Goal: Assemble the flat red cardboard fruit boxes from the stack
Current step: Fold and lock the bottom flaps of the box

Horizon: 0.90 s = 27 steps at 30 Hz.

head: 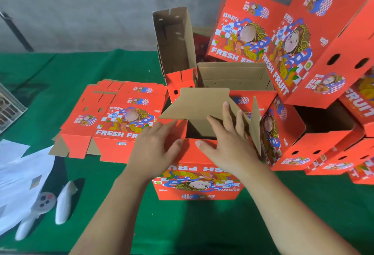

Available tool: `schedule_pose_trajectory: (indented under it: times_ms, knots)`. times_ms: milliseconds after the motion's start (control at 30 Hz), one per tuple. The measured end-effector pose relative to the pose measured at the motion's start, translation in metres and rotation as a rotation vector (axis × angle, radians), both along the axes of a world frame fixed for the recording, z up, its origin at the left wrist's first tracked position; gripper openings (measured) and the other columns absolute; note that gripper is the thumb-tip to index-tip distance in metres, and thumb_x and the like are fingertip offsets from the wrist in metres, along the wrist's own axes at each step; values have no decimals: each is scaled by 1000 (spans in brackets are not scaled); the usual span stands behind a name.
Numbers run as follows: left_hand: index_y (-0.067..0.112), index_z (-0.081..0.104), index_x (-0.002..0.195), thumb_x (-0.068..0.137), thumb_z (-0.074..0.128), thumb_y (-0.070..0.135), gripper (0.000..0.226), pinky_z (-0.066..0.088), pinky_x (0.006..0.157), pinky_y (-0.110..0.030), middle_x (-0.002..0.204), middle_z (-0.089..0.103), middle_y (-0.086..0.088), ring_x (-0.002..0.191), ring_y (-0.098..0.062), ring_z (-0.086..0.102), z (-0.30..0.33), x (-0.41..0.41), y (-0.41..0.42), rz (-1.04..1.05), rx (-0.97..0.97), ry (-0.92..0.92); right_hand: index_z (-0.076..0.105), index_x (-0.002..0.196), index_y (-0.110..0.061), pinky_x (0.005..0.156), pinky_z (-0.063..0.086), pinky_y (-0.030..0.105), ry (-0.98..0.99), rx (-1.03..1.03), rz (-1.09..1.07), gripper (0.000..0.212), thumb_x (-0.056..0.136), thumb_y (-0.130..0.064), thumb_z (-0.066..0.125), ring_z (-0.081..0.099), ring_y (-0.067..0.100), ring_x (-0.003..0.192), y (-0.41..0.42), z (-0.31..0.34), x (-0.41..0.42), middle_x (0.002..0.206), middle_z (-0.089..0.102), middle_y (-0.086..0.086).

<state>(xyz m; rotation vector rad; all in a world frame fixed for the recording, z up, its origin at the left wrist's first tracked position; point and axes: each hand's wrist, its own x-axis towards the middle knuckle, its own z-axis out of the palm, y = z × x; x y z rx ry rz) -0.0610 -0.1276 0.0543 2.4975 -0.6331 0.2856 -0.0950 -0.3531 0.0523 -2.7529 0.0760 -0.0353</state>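
Half-built red fruit box [194, 173] upright on green tablecloth [202, 226], printed "FRESH FRUIT" side facing camera, upside down from this view. Left hand [155, 149] flat on near top edge of box, fingers straight and spread, pressing left red flap [172, 131]; nothing gripped. Right hand [228, 143] also flat, fingers extended onto brown inner flap [202, 106] folded over the opening, thumb on near red wall; nothing pinched. Right-side flap [256, 125] standing up, just beside right hand. Stack of flat box blanks [113, 121] lying on cloth left of the box, printed side up, touching or nearly touching it. Open assembled box [234, 78] directly behind, brown interior visible. Another blank or part-folded piece [174, 40] standing upright behind-left, brown side to camera. Pile of finished boxes [303, 52] on right, tilted and leaning on each other, some on their sides. White paper sheets [18, 177] and white rolled pieces [64, 202] at left edge of cloth. Wire basket [10, 109] at far left, contents unclear. Grey wall [81, 1] behind.
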Motion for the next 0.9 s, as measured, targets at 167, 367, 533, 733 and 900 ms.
schedule_pose_trajectory:
  times_ms: [167,367,533,733,900]
  knots:
    - [45,11,162,109,35,41,59,50,76,-43,123,63,-11,103,-39,68,7,27,-23,183,383,123,52,145,-24,114,30,59,-775,125,-320,70,81,-41,73,35,37,146,8,-4,-33,163,34,6]
    - [51,0,161,107,38,30,69,41,71,-38,109,72,-14,95,-37,71,5,47,-29,320,438,179,23,163,-25,118,32,39,-537,208,-206,87,88,-13,65,31,24,151,-21,-19,-41,167,29,3]
    - [48,6,162,102,43,38,71,41,90,-47,135,50,-11,118,-38,53,-13,42,-35,348,381,65,32,157,-20,116,34,37,-564,202,-132,78,88,-7,65,46,27,141,-23,-32,-46,153,53,5]
    - [36,7,165,97,53,32,82,29,115,-55,164,37,-7,142,-42,38,-19,36,-23,272,132,82,76,114,-24,105,43,50,-346,29,-89,34,98,-42,52,46,25,128,-33,-25,-45,125,68,-7]
    - [35,67,125,98,42,39,37,39,110,-49,127,60,2,125,-28,52,-11,29,-10,142,-185,171,59,99,-23,97,27,34,-301,452,-264,33,105,-50,41,31,9,101,-36,4,-21,102,56,-6]
